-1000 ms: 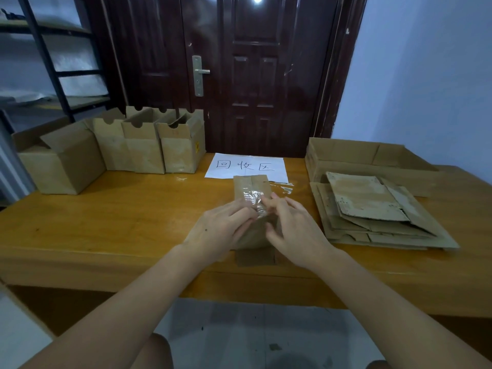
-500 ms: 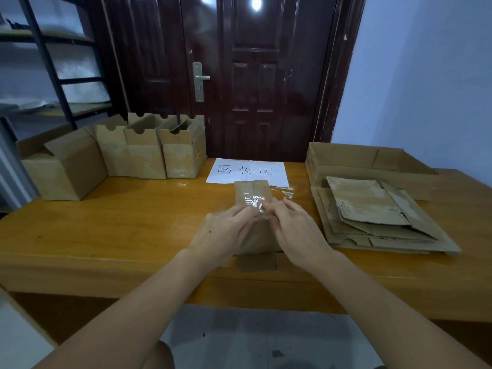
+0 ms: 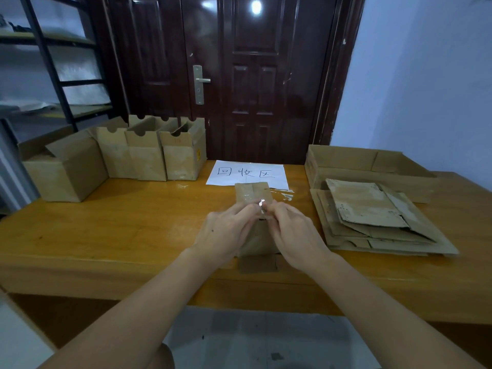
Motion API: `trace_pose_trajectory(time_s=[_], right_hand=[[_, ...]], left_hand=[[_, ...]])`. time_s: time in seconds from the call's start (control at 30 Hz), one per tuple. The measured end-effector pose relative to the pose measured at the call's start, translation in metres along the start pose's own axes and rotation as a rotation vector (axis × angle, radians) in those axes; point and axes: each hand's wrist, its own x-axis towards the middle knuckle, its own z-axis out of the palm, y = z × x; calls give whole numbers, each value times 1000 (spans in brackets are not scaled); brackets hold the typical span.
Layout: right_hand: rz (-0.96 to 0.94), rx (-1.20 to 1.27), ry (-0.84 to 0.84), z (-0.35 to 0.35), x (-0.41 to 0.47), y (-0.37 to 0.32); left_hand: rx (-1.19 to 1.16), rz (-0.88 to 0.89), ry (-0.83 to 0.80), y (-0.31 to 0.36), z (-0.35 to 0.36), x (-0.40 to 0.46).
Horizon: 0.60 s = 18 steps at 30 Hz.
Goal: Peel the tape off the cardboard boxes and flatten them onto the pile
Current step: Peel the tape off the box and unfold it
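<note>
A small brown cardboard box point(image 3: 251, 191) lies flat on the wooden table point(image 3: 119, 225) in front of me, its near flap over the table edge. Clear tape point(image 3: 261, 203) runs along its top, crumpled where it lifts. My left hand point(image 3: 226, 233) rests on the box's left side, with its fingertips at the lifted tape. My right hand point(image 3: 295, 233) pinches the tape end from the right. Both hands hide the box's middle. The pile of flattened cardboard point(image 3: 372, 219) lies to the right.
Several upright open boxes point(image 3: 149, 155) stand in a row at the back left. A white paper sign point(image 3: 247, 173) lies behind the box, with a scrap of loose tape point(image 3: 283, 194) beside it. A shallow cardboard tray point(image 3: 354, 162) sits behind the pile. A dark door stands beyond the table.
Both hands have stayed on the box and worked at the tape, whose crumpled end now sits between the fingertips. The camera has tilted slightly, shifting the scene down in view.
</note>
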Motion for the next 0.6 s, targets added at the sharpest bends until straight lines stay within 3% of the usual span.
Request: trace_pose_trajectory(time_s=[0.13,0.23,0.4,0.5,0.6], right_hand=[[-8,-5,-18,3,1,7],[-25,10,-69,3,5,18],[-53,61,-187,4,6,25],[-20,159,-132,8,4,25],[106,383,4,16,3,27]], left_hand=[[-97,-58,-56,0,-8,2],[-153,-90,-248,-3,-25,4],[-20,-36,-531,-18,-38,20],[72,-16,-617,-24,-34,25],[220,28,-577,-26,-30,25]])
